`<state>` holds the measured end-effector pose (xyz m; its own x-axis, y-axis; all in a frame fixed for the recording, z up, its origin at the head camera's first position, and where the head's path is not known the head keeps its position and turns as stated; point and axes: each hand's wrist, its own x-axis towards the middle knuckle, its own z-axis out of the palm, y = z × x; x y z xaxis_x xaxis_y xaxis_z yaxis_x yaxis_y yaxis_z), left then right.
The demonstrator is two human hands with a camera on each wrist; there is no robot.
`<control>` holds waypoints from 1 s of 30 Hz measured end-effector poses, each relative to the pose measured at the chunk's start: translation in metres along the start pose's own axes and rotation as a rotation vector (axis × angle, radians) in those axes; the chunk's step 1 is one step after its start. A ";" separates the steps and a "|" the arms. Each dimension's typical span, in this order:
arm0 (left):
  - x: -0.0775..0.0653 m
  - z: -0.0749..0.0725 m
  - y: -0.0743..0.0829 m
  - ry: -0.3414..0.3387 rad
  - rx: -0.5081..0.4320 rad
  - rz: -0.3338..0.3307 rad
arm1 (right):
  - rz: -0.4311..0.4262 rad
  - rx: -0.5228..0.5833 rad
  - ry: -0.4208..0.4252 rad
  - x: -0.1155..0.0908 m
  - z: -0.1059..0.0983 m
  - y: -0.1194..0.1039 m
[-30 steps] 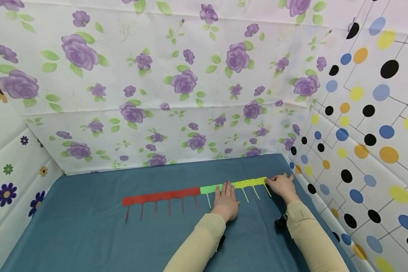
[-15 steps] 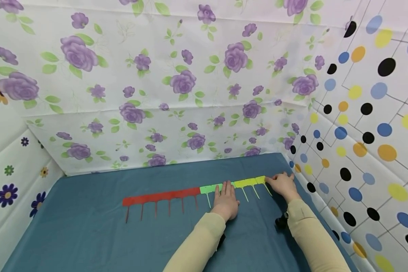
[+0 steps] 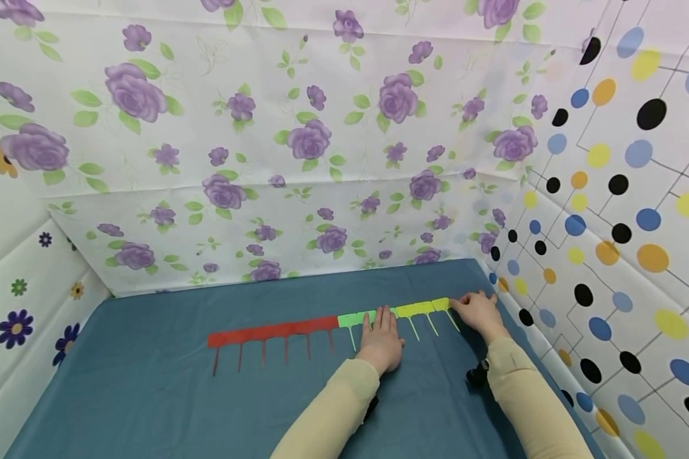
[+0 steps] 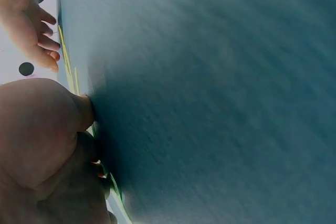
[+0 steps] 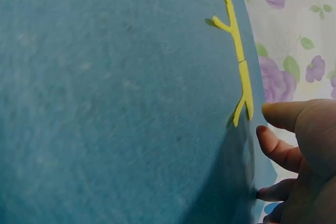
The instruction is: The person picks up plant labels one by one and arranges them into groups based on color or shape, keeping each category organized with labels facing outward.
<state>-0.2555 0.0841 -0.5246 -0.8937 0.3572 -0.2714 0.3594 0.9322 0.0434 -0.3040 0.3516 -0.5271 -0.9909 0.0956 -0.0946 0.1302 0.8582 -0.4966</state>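
Flat T-shaped plant tags lie side by side in a line on the blue cloth, thin stems pointing toward me. Several red tags (image 3: 272,331) form the left part, then green tags (image 3: 350,319), then yellow tags (image 3: 423,308) at the right. My left hand (image 3: 382,341) rests flat over the green tags with straight fingers, covering part of them. At the right end my right hand (image 3: 480,315) has its fingertips beside the last yellow tag. In the right wrist view, thumb and fingers stand apart near the tip of that yellow tag (image 5: 244,90), nothing pinched between them.
Blue cloth (image 3: 149,395) covers the table. A purple-flowered sheet (image 3: 298,217) rises along the back edge, and a dotted sheet (image 3: 608,306) stands close to my right hand. Another flowered sheet (image 3: 29,299) borders the left side.
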 end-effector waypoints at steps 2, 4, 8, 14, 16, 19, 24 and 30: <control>-0.001 0.001 0.000 0.002 0.005 0.004 | 0.000 -0.002 0.002 0.000 0.000 0.001; 0.000 0.001 0.000 0.006 0.018 0.005 | 0.003 -0.003 0.002 0.000 0.000 0.002; 0.002 0.003 0.002 0.012 0.045 0.005 | 0.001 -0.001 0.006 0.001 -0.001 0.003; 0.007 0.005 0.003 -0.004 0.055 -0.011 | -0.014 0.004 0.020 0.002 -0.003 0.003; 0.009 0.006 0.003 -0.015 0.056 -0.016 | -0.011 0.007 0.024 0.003 -0.003 0.003; 0.012 0.007 0.003 -0.020 0.059 -0.019 | -0.006 0.010 0.022 0.003 -0.004 0.003; 0.008 0.005 0.003 -0.013 0.062 -0.012 | 0.010 0.013 0.010 0.002 -0.004 0.003; 0.002 0.003 0.004 0.031 0.102 -0.005 | 0.009 0.014 0.019 0.002 -0.004 0.003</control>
<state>-0.2550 0.0887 -0.5274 -0.9029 0.3558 -0.2410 0.3790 0.9237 -0.0565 -0.3054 0.3560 -0.5254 -0.9902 0.1132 -0.0824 0.1394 0.8500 -0.5079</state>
